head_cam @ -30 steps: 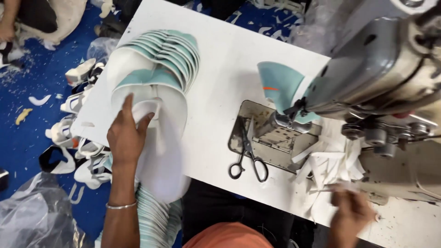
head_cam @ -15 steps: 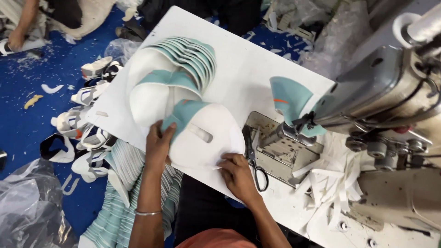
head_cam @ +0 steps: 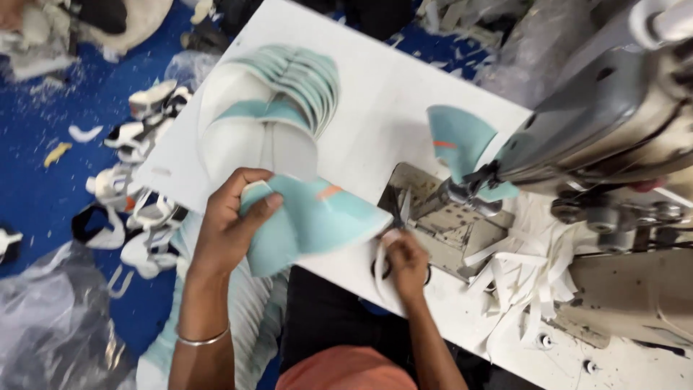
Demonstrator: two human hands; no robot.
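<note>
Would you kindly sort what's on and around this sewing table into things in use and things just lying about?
In use:
left hand holding a teal and white curved fabric piece
right hand on the black-handled scissors
grey sewing machine
fanned stack of teal and white pieces

Lying about:
white fabric strips
white scraps on the blue floor
clear plastic bag

Grey metal sewing machine (head_cam: 599, 137): upper body cut off by top and right edges. Beside its needle, black-handled scissors (head_cam: 395, 217) mostly hidden under right hand (head_cam: 406, 261).
</note>
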